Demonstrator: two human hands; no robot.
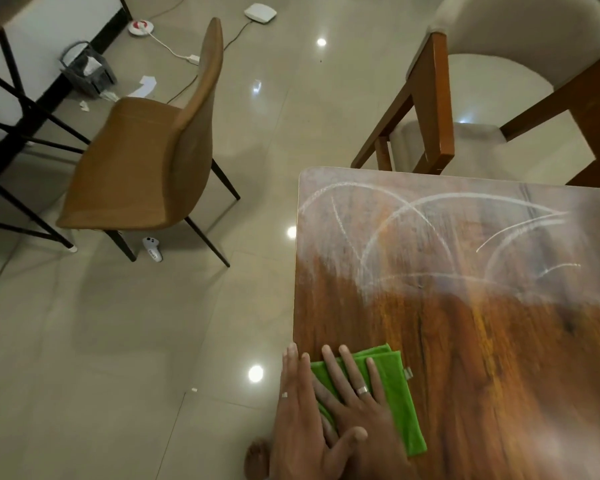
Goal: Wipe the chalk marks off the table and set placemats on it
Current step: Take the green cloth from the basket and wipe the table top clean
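Left hand (300,410): flat, fingers straight, lying at the table's left edge, thumb overlapping the right hand. Right hand (355,407): flat, fingers spread, pressing on the green cloth (395,396); ring on one finger. Green cloth: folded, lying on the near left corner of the wooden table (465,341). Chalk marks (413,230): white arcs and smears across the table's far part; near part shows bare wood. Brown chair (142,147): on the tiled floor, left of the table. Cushioned wooden chair (433,98): beyond the table's far edge. White controller (152,249): on the floor under the brown chair.
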